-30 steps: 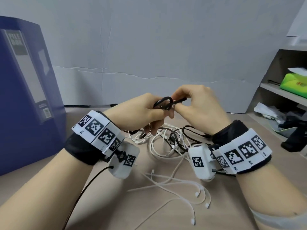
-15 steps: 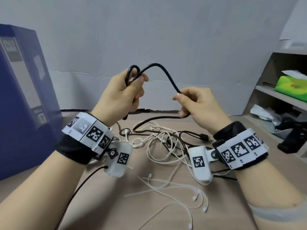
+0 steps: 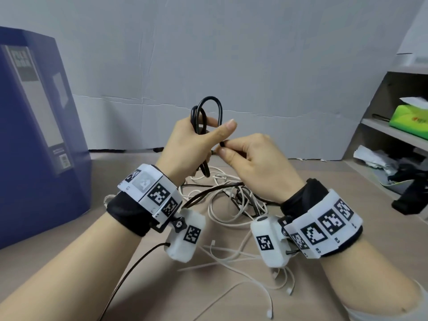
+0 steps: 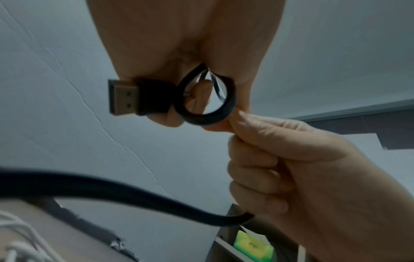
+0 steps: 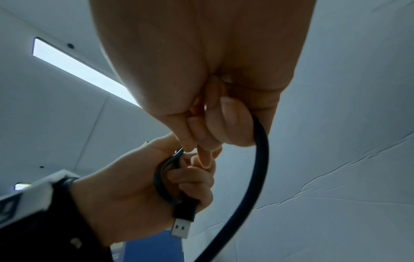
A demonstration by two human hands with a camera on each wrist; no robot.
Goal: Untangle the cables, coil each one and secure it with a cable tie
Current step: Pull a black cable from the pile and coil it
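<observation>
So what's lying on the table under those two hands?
A tangle of white and black cables and loose white cable ties; the wrist cameras and hands cover part of it.

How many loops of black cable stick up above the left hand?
2: a large outer loop and a smaller one nested at its left; the left hand may hide more.

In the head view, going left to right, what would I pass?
Blue file box → left hand gripping the coiled black cable → right hand pinching the same cable → shelf unit with green tissue box.
</observation>
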